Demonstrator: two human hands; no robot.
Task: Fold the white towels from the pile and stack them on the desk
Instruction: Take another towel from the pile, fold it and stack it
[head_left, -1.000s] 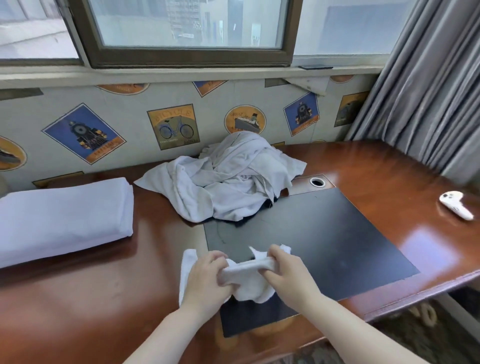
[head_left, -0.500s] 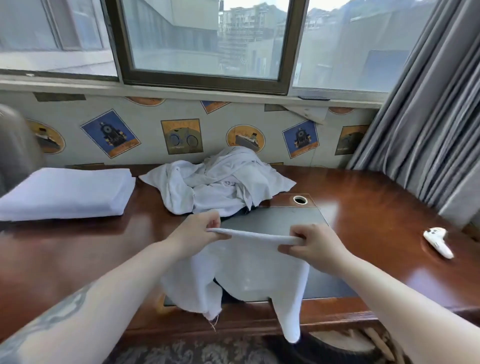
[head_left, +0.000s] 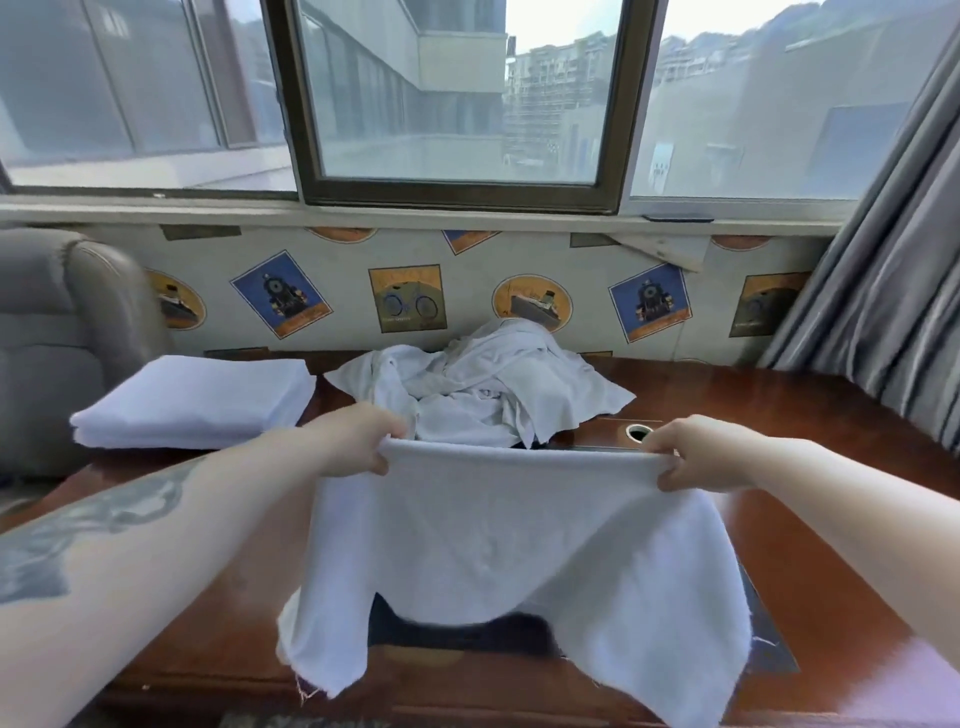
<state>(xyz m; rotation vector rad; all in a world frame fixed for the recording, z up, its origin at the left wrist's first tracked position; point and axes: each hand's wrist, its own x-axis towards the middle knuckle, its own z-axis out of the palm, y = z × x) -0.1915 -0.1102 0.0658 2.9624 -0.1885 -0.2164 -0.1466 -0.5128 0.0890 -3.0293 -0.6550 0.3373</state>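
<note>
White towel (head_left: 519, 540) stretched taut along top edge, lower corners drooping, frayed; left hand (head_left: 358, 441) and right hand (head_left: 691, 457) each pinch a top corner.

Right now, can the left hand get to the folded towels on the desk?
Probably yes, once it lets go. The left hand pinches the held towel; the folded stack lies just beyond it to the left, nothing between.

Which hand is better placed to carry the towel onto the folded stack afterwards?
Left. The left hand grips the towel corner nearest the folded stack; the right hand is farther away.
</note>
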